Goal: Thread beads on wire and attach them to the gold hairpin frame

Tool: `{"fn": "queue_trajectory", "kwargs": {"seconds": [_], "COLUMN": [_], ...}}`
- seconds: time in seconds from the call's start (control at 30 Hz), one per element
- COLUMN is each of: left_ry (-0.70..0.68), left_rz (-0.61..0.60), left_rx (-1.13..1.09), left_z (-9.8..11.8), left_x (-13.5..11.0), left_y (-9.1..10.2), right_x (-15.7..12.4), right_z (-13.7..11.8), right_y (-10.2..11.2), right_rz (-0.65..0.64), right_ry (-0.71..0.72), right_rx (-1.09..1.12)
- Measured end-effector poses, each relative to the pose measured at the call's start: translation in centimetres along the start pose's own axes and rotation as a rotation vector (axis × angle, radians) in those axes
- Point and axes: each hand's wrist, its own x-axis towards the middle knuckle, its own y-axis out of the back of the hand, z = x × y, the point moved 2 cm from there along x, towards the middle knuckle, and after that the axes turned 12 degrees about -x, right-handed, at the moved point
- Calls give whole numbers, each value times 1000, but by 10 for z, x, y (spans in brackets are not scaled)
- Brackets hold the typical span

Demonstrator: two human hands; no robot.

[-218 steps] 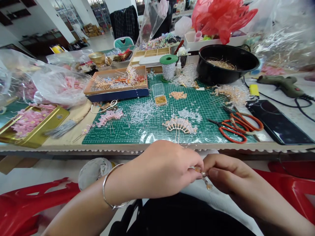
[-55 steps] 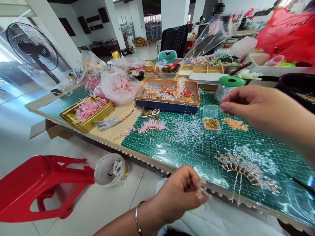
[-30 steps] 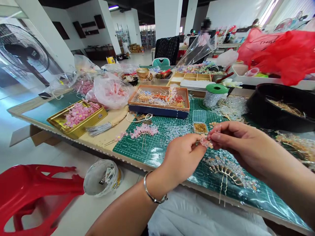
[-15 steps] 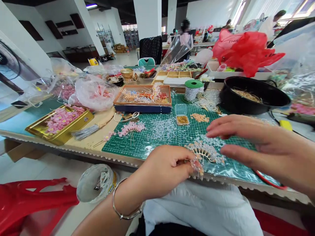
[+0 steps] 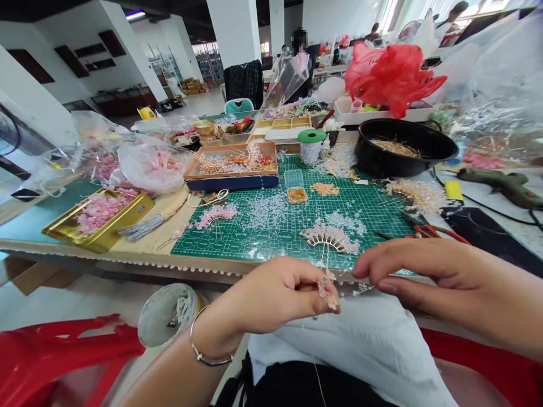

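Observation:
My left hand [image 5: 275,294] is closed in a pinch on a small beaded flower piece [image 5: 327,288], held over my lap just below the table edge. My right hand [image 5: 424,274] is to its right, thumb and forefinger pinched near a thin clear strand by the piece; what they hold is too fine to name. A thin wire hangs down from the piece. On the green cutting mat [image 5: 271,232] right above my hands lies a gold hair comb with pale beads [image 5: 328,237]. A pink beaded comb [image 5: 216,213] lies further left.
Red-handled pliers [image 5: 424,230] and a dark phone [image 5: 487,237] lie right. A black bowl [image 5: 403,148], a green-topped spool [image 5: 311,147], a tray of ornaments [image 5: 231,164], a small bead box [image 5: 296,192], a gold tin of pink flowers [image 5: 99,217] and a glue gun [image 5: 504,183] surround the mat. Red stool [image 5: 55,356] stands left.
My hands dropped from above the mat to my lap, the left still pinching the beaded piece. My right hand, spread half a second ago, has closed beside it. The view swung right.

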Motion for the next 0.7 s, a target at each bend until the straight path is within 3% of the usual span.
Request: {"fn": "queue_trajectory", "kwargs": {"seconds": [0.2, 0.47, 0.6, 0.7], "left_ry": [40, 64, 57, 75], "left_rz": [3, 3, -4, 6], "left_rx": [-57, -19, -38, -30], "left_z": [-6, -8, -8, -7], "left_x": [4, 9, 11, 12], "left_y": [-8, -13, -14, -16], "right_x": [-20, -32, -34, -41], "right_z": [11, 14, 20, 18], "right_y": [-7, -9, -10, -9], "right_rz": [-100, -84, -85, 29], "right_ry": [-152, -255, -212, -103], "right_rx": [234, 355, 278, 27]}}
